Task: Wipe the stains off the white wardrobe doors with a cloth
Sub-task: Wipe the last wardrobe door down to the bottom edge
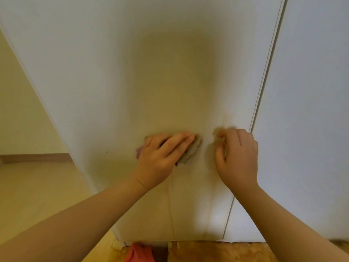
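Your left hand point(156, 157) lies flat on the cloth point(190, 154), its grip open with the fingers straight and together, pressing the fuzzy grey cloth against the white wardrobe door point(113, 72) low down, a little left of the seam point(264, 91) between the two doors; your right hand point(237, 154) rests against the same door just beside the cloth, fingers curled in on nothing that I can see (a closed, empty grip, serving as a brace by the look of it). The step in hand, as I judge it, is rubbing this lower patch; a faint streak point(171, 205) runs down the panel below your left wrist, a pale mark point(224, 118) sits just above your right hand, and a small dark speck point(106, 152) lies left of the cloth, so there is work on every side. Press through the whole palm rather than the fingertips, so the cloth does not bunch; follow the streak down its length in overlapping strokes, then go across; turn to a clean face once one side soils; lean only lightly with the right hand, since the door may flex near that edge; the neighbouring door point(311, 91) has neither hand on it, and I judge it waits its turn.
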`<state>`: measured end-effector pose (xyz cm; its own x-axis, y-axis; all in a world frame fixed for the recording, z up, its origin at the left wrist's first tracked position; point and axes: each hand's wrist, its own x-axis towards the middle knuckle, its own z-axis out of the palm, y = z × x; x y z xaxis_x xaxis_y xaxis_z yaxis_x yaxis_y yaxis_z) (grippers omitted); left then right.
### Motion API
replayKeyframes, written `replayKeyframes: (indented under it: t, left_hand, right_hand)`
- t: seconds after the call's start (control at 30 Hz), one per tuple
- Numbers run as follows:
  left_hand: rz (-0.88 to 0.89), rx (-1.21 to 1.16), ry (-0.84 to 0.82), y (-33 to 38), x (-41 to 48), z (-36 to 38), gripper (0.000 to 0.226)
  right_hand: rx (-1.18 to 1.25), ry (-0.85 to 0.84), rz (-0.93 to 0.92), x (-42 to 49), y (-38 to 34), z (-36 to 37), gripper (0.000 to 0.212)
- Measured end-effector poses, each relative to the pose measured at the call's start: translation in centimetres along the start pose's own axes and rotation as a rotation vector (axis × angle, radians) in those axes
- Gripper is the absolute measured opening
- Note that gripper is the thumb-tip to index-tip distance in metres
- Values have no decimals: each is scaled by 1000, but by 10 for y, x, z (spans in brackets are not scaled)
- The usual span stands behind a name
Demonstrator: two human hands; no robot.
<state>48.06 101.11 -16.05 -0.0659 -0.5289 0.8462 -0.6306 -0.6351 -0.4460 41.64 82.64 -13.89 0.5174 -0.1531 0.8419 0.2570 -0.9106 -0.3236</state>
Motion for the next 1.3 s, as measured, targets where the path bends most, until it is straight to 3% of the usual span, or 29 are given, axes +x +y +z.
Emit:
replayKeyframes:
  t: [0.13,0.2,0.43,0.53,0.67,1.0,1.3]
  left_hand:
    - [247,-20,-183,26,-71,23,34]
    - [200,-53,-192,40,-89,28,32]
    - [-117,-120,136,44,-34,25,16]
    - [-207,-117,134,49,-24,25,18]
    - [-222,-53,121,49,-22,33,23]
    - [-152,33,217,47,-19,44,12]
    - [-147,48,91,48,-22,42,14]
  right_hand:
    - [46,53,2,-11,5,16,20]
    - [43,52,-22,-25,14,22,19]
    - [1,-72,84,-55,22,17,21]
    - [-24,-92,74,-39,18,8,24]
    - [-19,-98,64,-27,13,9,29]
    - [-179,-105,108,-40,6,11,26]
    - [-134,-112,106,-41,11,15,30]
